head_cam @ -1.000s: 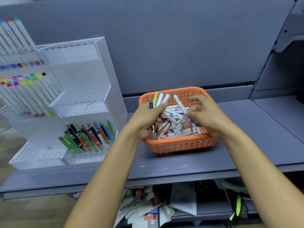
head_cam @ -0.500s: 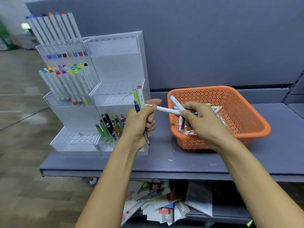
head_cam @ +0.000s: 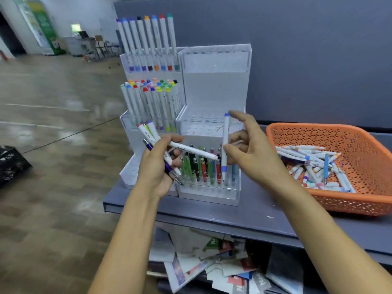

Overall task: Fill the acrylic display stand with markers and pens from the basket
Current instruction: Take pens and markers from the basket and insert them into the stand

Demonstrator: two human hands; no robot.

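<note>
The white acrylic display stand (head_cam: 214, 90) rises in tiers on the grey shelf. Its left tiers carry white markers (head_cam: 148, 41) with coloured caps; its low front tier carries coloured pens (head_cam: 201, 166). My left hand (head_cam: 158, 164) grips a bundle of white markers and a blue pen (head_cam: 152, 141) in front of the stand. My right hand (head_cam: 248, 149) pinches a single white marker with blue caps (head_cam: 225, 143) upright over the pen tier, index finger raised. The orange basket (head_cam: 373, 153) on the right contains several loose markers.
The grey shelf (head_cam: 244, 206) ends at a front edge below my arms. Loose papers and booklets (head_cam: 212, 262) are piled on the lower shelf. A grey back panel stands behind the stand. A dark crate (head_cam: 10, 164) sits on the floor at far left.
My view has swung left from the basket to the stand. My right hand has lifted one blue-capped marker away from the basket and turned it upright over the stand; my left hand still grips its bundle.
</note>
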